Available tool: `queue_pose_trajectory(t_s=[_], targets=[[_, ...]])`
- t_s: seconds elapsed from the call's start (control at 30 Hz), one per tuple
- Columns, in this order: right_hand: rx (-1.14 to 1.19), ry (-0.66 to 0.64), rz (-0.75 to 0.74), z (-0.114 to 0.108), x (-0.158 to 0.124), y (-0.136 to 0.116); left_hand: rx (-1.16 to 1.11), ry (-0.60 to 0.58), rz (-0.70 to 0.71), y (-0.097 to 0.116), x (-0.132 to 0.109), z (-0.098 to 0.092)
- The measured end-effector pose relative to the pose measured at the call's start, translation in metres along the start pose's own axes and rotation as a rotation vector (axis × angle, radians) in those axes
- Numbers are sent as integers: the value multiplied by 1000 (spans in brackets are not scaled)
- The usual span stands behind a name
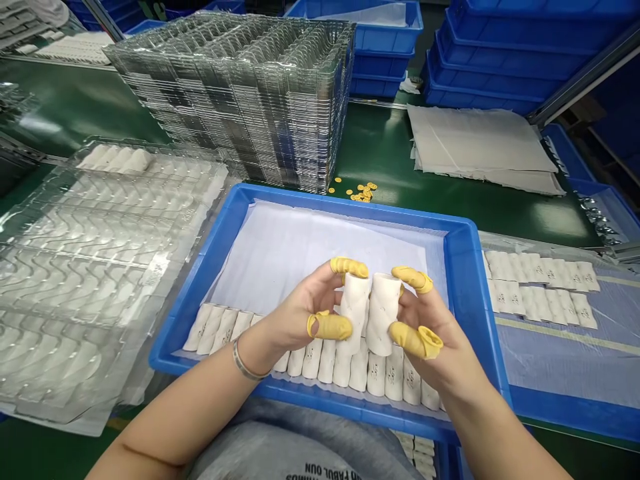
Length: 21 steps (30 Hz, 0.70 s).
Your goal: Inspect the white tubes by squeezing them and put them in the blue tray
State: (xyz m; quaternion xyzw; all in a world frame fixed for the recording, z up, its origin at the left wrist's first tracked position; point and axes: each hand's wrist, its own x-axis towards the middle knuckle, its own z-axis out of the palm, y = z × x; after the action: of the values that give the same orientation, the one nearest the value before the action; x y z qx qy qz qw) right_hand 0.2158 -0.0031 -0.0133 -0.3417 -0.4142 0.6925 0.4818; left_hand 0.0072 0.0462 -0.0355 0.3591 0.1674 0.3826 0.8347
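My left hand (315, 307), with yellow finger cots, pinches a white wavy cylinder (354, 310) between thumb and fingers. Close beside it, my right hand (425, 313), also in yellow finger cots, grips a second white wavy cylinder (383, 313). Both pieces are held roughly upright above a blue tray (463, 293). Along the tray's near side lies a row of similar white cylinders (377, 373), several with dark printed marks; my left wrist and hand hide part of that row. A white liner sheet (310, 247) covers the tray bottom.
At the left, a clear plastic tray (100, 267) holds white pieces. A tall stack of clear trays (240, 100) stands behind the blue tray. Loose yellow finger cots (365, 192) and white sheets (480, 147) lie on the green table. Rows of cylinders (545, 300) sit at the right.
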Motion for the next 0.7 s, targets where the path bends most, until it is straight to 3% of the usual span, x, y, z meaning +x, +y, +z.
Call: queue_pose_trajectory(t_s=[0.23,0.6,0.7], targets=[[6,-27,12,2,-1,2,16,-57,37,-1,-3,0],[-54,39,39,4,0,1,52,-8,60,11,-4,1],[-51,48,48,6,-2,1,-2,-83,57,11,-8,0]])
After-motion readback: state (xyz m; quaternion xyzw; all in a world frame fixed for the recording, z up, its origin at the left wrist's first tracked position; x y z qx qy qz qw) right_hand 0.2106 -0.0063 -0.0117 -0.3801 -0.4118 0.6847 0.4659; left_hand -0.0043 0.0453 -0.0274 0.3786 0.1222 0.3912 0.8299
